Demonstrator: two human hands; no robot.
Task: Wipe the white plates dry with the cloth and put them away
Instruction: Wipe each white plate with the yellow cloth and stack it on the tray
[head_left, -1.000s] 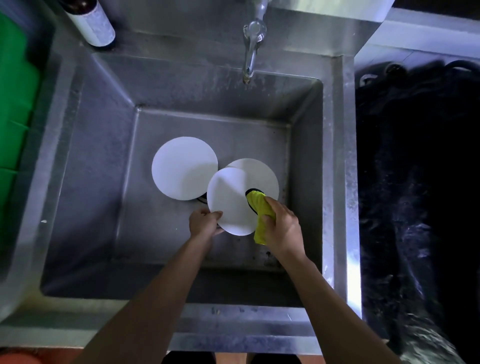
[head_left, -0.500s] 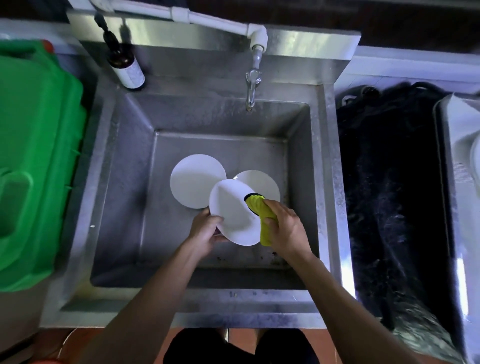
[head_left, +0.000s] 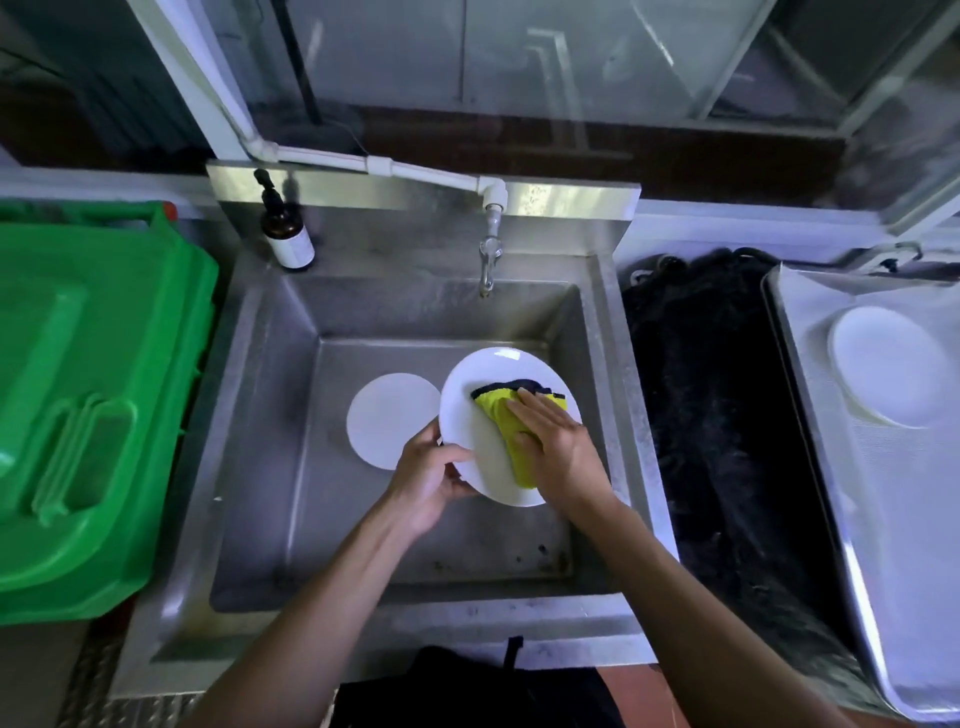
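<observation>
Over a square stainless-steel sink basin (head_left: 270, 415), dull and water-marked, with dark specks near its front right corner, a round white plate (head_left: 480, 405) is held tilted above the basin floor. The left hand (head_left: 428, 475) grips the plate's lower left rim, thumb on the face and fingers curled beneath. The right hand (head_left: 558, 447) lies flat with fingers extended, pressing a yellow cloth with a dark edge (head_left: 506, 423) onto the plate's face. A second round white plate (head_left: 387, 418) lies flat on the basin floor, partly behind the held one. A metal tap (head_left: 488, 260) hangs from a white plastic pipe (head_left: 395, 167) along the back wall. A brown pump bottle with a white label (head_left: 288, 231) stands on the sink's back left corner; its label cannot be read. Left of the sink stands a green plastic bin (head_left: 98, 395). To the right lies a black textured mass (head_left: 722, 415), then a metal tray (head_left: 904, 519) carrying a stack of white plates (head_left: 891, 364). Glass panels in pale frames (head_left: 519, 62) run behind the worktop.
</observation>
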